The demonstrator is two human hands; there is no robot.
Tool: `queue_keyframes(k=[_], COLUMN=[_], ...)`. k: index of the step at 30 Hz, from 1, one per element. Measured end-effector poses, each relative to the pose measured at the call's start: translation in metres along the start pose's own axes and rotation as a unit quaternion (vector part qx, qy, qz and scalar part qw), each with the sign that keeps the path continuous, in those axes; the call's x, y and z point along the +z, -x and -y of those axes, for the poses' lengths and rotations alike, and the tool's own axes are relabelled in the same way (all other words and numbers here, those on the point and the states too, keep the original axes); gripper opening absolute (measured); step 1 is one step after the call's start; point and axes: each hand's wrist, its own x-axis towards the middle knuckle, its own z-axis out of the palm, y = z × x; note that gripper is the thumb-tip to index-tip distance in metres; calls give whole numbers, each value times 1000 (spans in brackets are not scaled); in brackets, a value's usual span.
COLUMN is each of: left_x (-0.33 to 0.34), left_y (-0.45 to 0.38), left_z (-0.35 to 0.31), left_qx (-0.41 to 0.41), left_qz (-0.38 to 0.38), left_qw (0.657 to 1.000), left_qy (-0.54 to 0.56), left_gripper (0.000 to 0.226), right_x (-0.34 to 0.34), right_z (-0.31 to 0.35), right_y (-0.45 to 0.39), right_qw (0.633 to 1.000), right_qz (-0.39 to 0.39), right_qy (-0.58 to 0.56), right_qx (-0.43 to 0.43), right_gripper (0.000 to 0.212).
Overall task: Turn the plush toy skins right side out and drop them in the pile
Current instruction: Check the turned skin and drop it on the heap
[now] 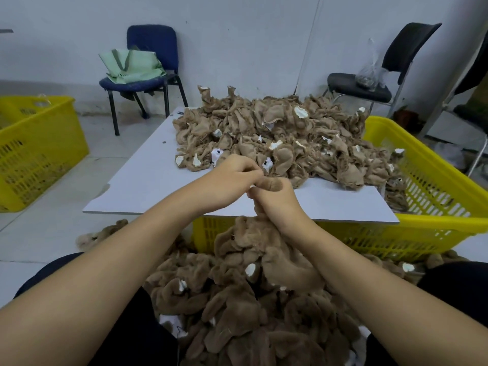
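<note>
Heap of inside-out skins (277, 136) noted across the far half of the white tabletop (148, 186), spilling at its right edge into the yellow crate (433, 186) on which the tabletop is carried. These show the flat, dull backing cloth with white patches. A second yellow crate (37, 149) is seen on the floor to the left, well apart.

Pile of turned skins (250, 313) is seen low in the foreground, between the person's knees: fluffy brown pile fabric outward. The drop point is judged to be here, directly beneath the work.

Skin in hand (264, 249) is held above that pile, its furry body hanging down from the right hand (274, 199), which is clamped round an upper limb or neck of it. The left hand (232, 178) is brought up touching the right, fingers pinched on a small tip of plush (272, 182) at the top. Most of the skin already shows fur; one last narrow part is judged to be under eversion.

Notes for the step:
- The base of the limb should be kept gripped firmly so the tube is not dragged along.
- The tip should be drawn out straight, not twisted, so the seam is spared.
- Full length should be checked by feel; the end can stay tucked.
- Both hands should be released only once the fur is outward all over, and the skin let fall onto the pile below.
</note>
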Motion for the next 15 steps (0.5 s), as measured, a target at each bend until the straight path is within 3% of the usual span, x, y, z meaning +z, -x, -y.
queue_keyframes(k=[2,6,9,10,15], left_x=[6,21,26,26,34], left_y=[4,6,4,3,-2], left_z=[-2,0,-1,-2,3], left_qx=[18,21,14,12,-4], left_qz=[18,5,-63,-73,-60], left_qw=[1000,999,991,989,987], left_qy=[6,43,116,125,147], left_gripper=[41,43,45,47,50], right_x=[0,6,11,11,8], right_z=[2,9,24,26,19], right_y=[-2,-7,-12,-14,-18], right_qw=[1000,997,992,989,989], right_qz=[-9,-42,-27,-18,-17], right_qy=[4,-13,-70,-88,-90], right_qx=[9,60,105,117,116], right_gripper=[43,45,10,8,16])
